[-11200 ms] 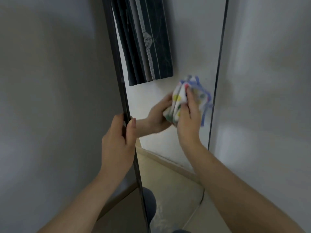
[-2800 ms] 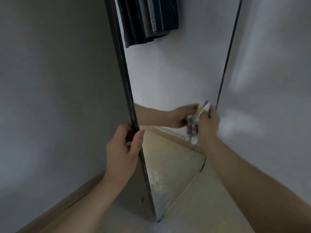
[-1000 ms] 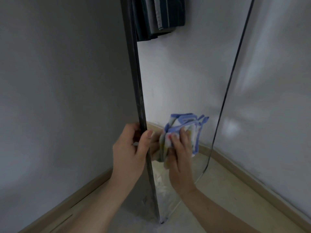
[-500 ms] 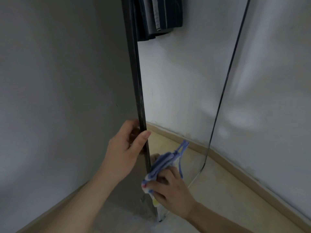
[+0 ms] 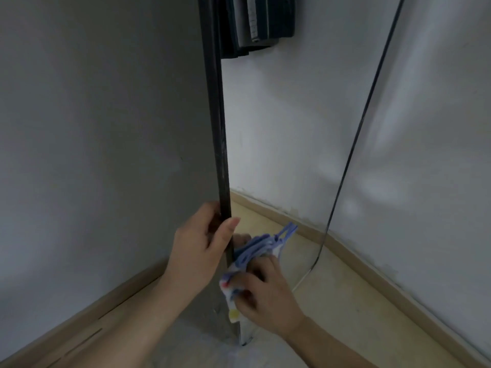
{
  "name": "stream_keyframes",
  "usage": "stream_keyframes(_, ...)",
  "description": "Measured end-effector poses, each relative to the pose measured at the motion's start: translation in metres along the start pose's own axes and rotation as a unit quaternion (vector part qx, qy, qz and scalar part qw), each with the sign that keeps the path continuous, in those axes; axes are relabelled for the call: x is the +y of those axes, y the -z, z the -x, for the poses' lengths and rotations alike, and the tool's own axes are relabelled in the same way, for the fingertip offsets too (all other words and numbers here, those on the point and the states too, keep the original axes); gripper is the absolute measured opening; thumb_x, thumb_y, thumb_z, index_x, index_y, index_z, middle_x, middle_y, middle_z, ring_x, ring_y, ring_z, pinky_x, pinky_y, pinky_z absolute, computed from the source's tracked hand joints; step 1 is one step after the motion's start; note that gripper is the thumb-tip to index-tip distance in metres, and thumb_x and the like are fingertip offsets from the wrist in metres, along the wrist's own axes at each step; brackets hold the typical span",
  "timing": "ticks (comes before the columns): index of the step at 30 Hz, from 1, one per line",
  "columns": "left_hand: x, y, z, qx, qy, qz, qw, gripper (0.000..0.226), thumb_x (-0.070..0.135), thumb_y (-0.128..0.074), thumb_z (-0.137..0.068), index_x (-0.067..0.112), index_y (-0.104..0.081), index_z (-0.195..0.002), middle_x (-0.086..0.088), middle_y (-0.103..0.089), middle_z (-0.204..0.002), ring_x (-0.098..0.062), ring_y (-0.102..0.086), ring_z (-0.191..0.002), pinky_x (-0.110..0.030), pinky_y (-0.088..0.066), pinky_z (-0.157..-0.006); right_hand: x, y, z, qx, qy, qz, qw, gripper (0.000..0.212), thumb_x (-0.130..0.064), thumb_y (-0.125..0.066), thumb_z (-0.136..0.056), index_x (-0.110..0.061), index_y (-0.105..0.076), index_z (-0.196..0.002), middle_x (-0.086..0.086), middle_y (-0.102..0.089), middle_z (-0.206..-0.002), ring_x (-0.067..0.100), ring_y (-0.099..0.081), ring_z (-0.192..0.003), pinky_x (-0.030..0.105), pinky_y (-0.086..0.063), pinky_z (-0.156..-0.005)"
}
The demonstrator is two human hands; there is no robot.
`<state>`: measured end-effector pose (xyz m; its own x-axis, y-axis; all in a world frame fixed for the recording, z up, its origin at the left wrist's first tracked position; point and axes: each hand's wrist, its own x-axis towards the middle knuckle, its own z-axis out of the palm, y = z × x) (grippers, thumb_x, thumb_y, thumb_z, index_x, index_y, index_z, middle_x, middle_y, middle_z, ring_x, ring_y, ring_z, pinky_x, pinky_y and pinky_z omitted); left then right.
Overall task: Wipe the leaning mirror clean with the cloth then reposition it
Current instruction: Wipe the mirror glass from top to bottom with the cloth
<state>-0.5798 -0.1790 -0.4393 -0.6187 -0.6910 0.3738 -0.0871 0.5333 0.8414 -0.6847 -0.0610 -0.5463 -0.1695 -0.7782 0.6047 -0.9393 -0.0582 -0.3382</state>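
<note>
L fingers (image 5: 210, 216) curled behind dark frame edge, thumb across front; left hand (image 5: 198, 247) grips mirror (image 5: 287, 144) at lower centre. R fingers (image 5: 248, 284) bunched round cloth (image 5: 255, 251); right hand (image 5: 268, 296) presses it to glass nr bottom L corner. Mirror stands near-upright, centre frame, base on floor (image 5: 353, 312) by wall (image 5: 101, 123).

Dark-edged mirror (image 5: 279, 142) upright; bunched cloth (image 5: 256, 248) low against it.

We log an indoor room corner, seemingly a home: plain painted walls (image 5: 93, 128), beige skirting board (image 5: 79, 322) lower left, pale floor (image 5: 358, 328), full-length mirror (image 5: 279, 142).
</note>
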Motion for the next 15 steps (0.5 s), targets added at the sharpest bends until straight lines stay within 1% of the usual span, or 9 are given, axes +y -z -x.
stream_keyframes(2,-0.007,-0.007,0.011,-0.01,0.011,-0.003,1.0,0.009,0.041,-0.053,-0.081,0.038,-0.046,-0.077,0.022,-0.058,-0.061,0.02,-0.054,-0.066,0.002,-0.037,-0.054,-0.004,0.007,-0.018,0.071,-0.08,-0.06,0.992,0.023,-0.019,-0.057,-0.073,-0.024,-0.051,-0.095,-0.001,-0.039,-0.089,0.014,-0.043,-0.082,0.013,-0.035,-0.076)
stream_keyframes(4,-0.015,-0.012,0.021,-0.021,0.015,-0.022,0.999,0.015,0.039,-0.054,-0.086,0.04,-0.043,-0.075,0.021,-0.053,-0.064,0.021,-0.053,-0.066,0.003,-0.035,-0.055,-0.005,0.002,-0.017,0.111,-0.208,-0.157,0.959,0.018,-0.024,-0.053,-0.075,-0.028,-0.049,-0.093,0.001,-0.043,-0.09,0.009,-0.044,-0.08,0.01,-0.036,-0.071)
stream_keyframes(6,-0.023,-0.014,0.027,-0.034,0.019,-0.048,0.998,0.025,0.028,-0.056,-0.088,0.04,-0.04,-0.074,0.019,-0.05,-0.065,0.013,-0.054,-0.065,0.001,-0.036,-0.056,-0.013,-0.007,0.001,0.064,-0.282,-0.237,0.927,0.014,-0.029,-0.053,-0.077,-0.035,-0.047,-0.088,0.004,-0.047,-0.09,0.014,-0.049,-0.077,0.023,-0.043,-0.065)
stream_keyframes(7,-0.026,-0.015,0.028,-0.04,0.02,-0.062,0.997,0.029,0.024,-0.058,-0.088,0.04,-0.038,-0.074,0.019,-0.048,-0.065,0.008,-0.054,-0.061,0.0,-0.037,-0.057,-0.018,-0.008,0.007,0.017,-0.285,-0.26,0.922,0.014,-0.029,-0.056,-0.077,-0.035,-0.048,-0.088,0.006,-0.049,-0.091,0.015,-0.052,-0.077,0.028,-0.046,-0.066)
stream_keyframes(9,-0.03,-0.016,0.028,-0.052,0.011,-0.083,0.995,0.032,0.022,-0.058,-0.086,0.042,-0.037,-0.075,0.018,-0.048,-0.066,0.005,-0.05,-0.058,0.0,-0.038,-0.059,-0.008,0.0,0.005,-0.01,-0.296,-0.301,0.906,0.018,-0.015,-0.061,-0.082,-0.027,-0.051,-0.09,0.007,-0.055,-0.091,0.012,-0.056,-0.076,0.027,-0.048,-0.067)
stream_keyframes(10,-0.031,-0.016,0.027,-0.055,0.007,-0.089,0.994,0.031,0.022,-0.059,-0.086,0.041,-0.037,-0.075,0.017,-0.048,-0.066,0.003,-0.051,-0.057,0.0,-0.038,-0.058,0.006,0.006,-0.003,0.03,-0.325,-0.314,0.892,0.018,-0.007,-0.061,-0.084,-0.022,-0.053,-0.089,0.008,-0.058,-0.089,0.011,-0.058,-0.076,0.026,-0.05,-0.068)
stream_keyframes(12,-0.035,-0.017,0.028,-0.055,0.007,-0.089,0.995,0.03,0.027,-0.06,-0.086,0.042,-0.038,-0.072,0.014,-0.052,-0.064,0.003,-0.056,-0.061,0.0,-0.037,-0.056,0.04,0.018,-0.022,0.141,-0.411,-0.311,0.845,0.014,-0.011,-0.062,-0.087,-0.022,-0.053,-0.087,0.006,-0.061,-0.088,0.017,-0.06,-0.081,0.034,-0.052,-0.075)
stream_keyframes(14,-0.038,-0.018,0.028,-0.049,0.005,-0.084,0.995,0.026,0.032,-0.059,-0.084,0.041,-0.039,-0.072,0.015,-0.053,-0.062,0.013,-0.055,-0.065,0.001,-0.036,-0.054,0.057,0.015,-0.028,0.184,-0.471,-0.305,0.807,0.011,-0.021,-0.057,-0.093,-0.027,-0.051,-0.087,0.004,-0.061,-0.089,0.023,-0.061,-0.086,0.04,-0.053,-0.081)
stream_keyframes(15,-0.039,-0.018,0.028,-0.048,0.005,-0.082,0.995,0.023,0.032,-0.06,-0.084,0.039,-0.04,-0.074,0.016,-0.052,-0.062,0.014,-0.055,-0.064,0.001,-0.036,-0.053,0.055,0.011,-0.026,0.175,-0.488,-0.305,0.799,0.009,-0.022,-0.053,-0.094,-0.026,-0.05,-0.087,0.005,-0.06,-0.088,0.022,-0.061,-0.084,0.037,-0.053,-0.078)
